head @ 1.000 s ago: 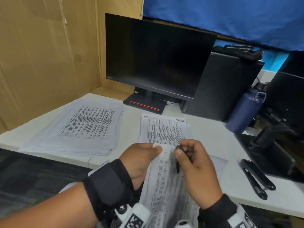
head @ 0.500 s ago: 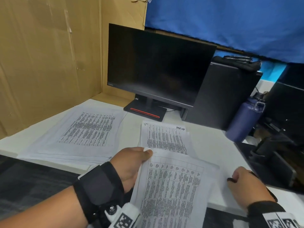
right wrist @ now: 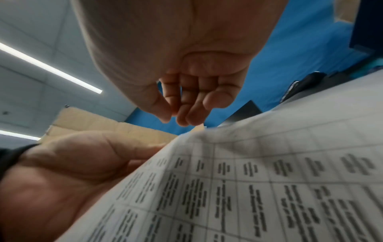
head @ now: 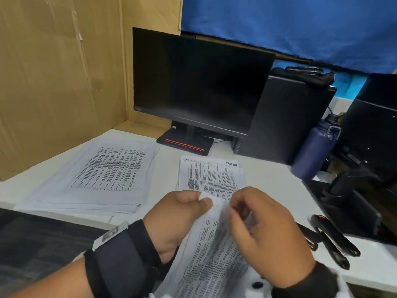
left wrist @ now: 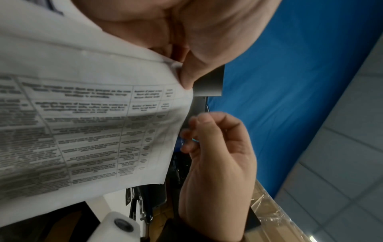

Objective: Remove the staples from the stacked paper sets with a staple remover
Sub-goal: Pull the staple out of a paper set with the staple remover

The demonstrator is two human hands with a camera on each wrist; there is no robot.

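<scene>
The left hand (head: 178, 220) pinches the top corner of a printed paper set (head: 206, 261) lifted over the desk's (head: 163, 175) near edge — the right hand (head: 264, 235), fingers curled together at that corner, seems empty — while the staple remover (head: 335, 239) lies by the right edge.

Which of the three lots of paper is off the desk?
The paper set nearest the person, pinched by the left hand. The big stack and middle pile lie flat.
</scene>
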